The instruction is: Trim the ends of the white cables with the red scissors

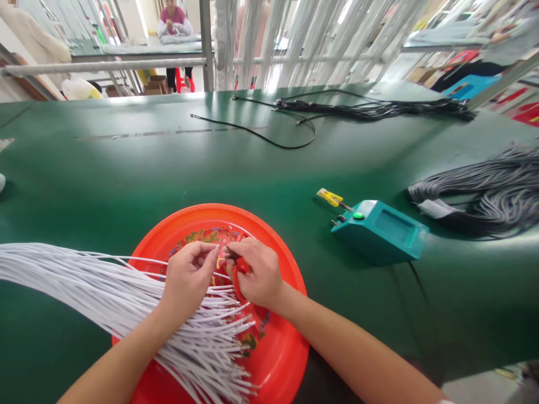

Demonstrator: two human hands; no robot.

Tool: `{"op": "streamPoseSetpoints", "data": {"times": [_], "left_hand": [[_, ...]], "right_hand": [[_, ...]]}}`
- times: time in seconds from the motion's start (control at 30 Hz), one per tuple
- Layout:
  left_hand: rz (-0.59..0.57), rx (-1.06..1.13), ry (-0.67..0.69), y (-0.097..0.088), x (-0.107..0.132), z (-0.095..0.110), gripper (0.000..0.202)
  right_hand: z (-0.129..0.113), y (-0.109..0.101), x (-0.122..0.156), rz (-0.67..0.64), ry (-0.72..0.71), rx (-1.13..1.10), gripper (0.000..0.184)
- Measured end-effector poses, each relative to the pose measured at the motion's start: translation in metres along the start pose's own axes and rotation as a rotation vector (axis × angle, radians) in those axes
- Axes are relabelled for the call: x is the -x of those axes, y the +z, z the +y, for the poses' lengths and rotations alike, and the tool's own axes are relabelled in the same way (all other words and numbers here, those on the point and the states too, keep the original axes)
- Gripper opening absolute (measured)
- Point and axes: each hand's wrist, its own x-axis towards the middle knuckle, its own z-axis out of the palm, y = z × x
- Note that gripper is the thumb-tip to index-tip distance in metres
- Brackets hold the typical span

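Over a round red tray (290,269), my left hand (189,275) pinches the end of one white cable (147,260) between thumb and fingertips. A small pin-like tip stands up from that pinch. Just to its right, my right hand (259,272) is closed around small red-handled scissors (239,283). Their dark blades lie close to the cable end; whether they touch it I cannot tell. Below my hands, a thick bundle of white cables (126,303) runs in from the left, its stripped or tipped ends fanned out over the tray's flowered bottom.
A teal device (374,233) with a green button and yellow clip (329,197) stands right of the tray. Grey cables (484,191) lie coiled at far right. Black cables (357,108) stretch along the table's back edge. Beyond hang white cables (295,45); a person (173,22) sits behind.
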Motion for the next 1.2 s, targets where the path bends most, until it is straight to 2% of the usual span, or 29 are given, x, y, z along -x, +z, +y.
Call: {"op": "streamPoseSetpoints", "data": {"times": [0.1, 0.2, 0.4, 0.67, 1.0, 1.2], "left_hand": [[-0.006, 0.096, -0.099, -0.003, -0.004, 0.002, 0.035], [-0.018, 0.164, -0.161, -0.007, -0.007, 0.004, 0.034], [-0.089, 0.239, -0.189, -0.01, -0.006, 0.002, 0.031], [-0.173, 0.255, -0.204, -0.01, -0.006, 0.005, 0.029], [-0.176, 0.237, -0.211, -0.008, -0.007, 0.006, 0.03], [-0.18, 0.104, -0.191, -0.007, -0.008, -0.002, 0.034]], "right_hand": [[0.008, -0.002, 0.0, -0.047, 0.111, -0.012, 0.025], [0.013, -0.005, -0.001, -0.143, 0.149, 0.049, 0.028], [0.011, -0.007, -0.001, -0.277, 0.052, 0.254, 0.032], [0.01, -0.006, 0.002, -0.294, -0.006, 0.355, 0.033], [0.014, -0.006, 0.004, -0.374, -0.046, 0.469, 0.035], [0.014, -0.007, 0.006, -0.462, -0.03, 0.499, 0.036]]}}
